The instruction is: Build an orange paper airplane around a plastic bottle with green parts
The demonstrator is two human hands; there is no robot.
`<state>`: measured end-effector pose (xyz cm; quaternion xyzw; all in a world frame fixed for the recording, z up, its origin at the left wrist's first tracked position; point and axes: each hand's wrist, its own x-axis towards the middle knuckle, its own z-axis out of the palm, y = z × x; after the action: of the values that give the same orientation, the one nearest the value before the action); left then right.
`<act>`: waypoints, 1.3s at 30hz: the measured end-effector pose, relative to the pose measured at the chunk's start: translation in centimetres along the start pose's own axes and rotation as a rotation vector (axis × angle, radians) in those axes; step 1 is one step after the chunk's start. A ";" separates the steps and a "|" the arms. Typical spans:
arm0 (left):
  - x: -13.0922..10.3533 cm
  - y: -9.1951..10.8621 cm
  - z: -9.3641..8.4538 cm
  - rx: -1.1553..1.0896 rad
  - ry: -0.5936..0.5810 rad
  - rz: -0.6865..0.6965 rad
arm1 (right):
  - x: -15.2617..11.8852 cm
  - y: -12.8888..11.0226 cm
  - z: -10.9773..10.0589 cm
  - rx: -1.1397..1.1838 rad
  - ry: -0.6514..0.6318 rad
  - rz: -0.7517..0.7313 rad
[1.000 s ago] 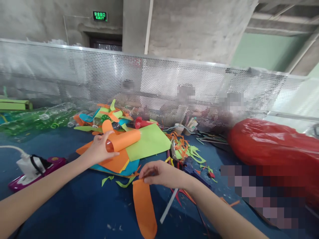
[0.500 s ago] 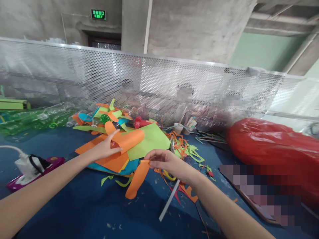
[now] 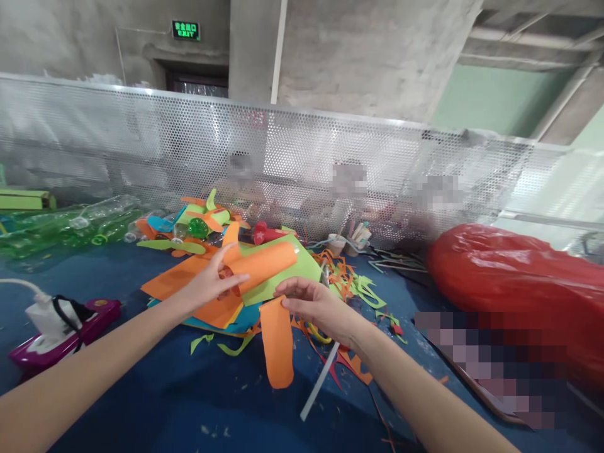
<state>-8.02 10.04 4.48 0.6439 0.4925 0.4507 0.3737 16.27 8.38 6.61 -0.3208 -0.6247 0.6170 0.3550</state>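
My left hand (image 3: 211, 284) is closed around the near end of an orange paper-wrapped bottle (image 3: 268, 265), which lies sideways with its far end to the right. An orange paper flap (image 3: 231, 234) sticks up from it beside my fingers. Between thumb and fingers, my right hand (image 3: 323, 307) pinches the top edge of an orange paper strip (image 3: 277, 346); its rounded end hangs down over the table. The strip is apart from the bottle. Beneath and behind the bottle lie a green paper sheet (image 3: 302, 261) and an orange sheet (image 3: 172, 281).
Green plastic bottles (image 3: 70, 229) lie at the left, near a purple power strip (image 3: 56, 336). A white stick (image 3: 319, 382) and paper scraps (image 3: 346, 277) lie nearby. A red plastic bag (image 3: 509, 283) fills the right side. Behind a perforated screen (image 3: 302, 151), people are sitting.
My left hand has moved the orange bottle right and slightly up. In my right hand the strip has swung from a leftward slant to hanging nearly straight, its broad face towards me.
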 end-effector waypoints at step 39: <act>-2.1 -1.2 3.3 -0.342 -0.134 -0.072 | 1.5 2.9 0.7 0.017 0.384 -0.096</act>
<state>-5.48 8.16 1.87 0.5814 0.4054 0.4704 0.5257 14.78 9.42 3.81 -0.3997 -0.5547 0.5322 0.4994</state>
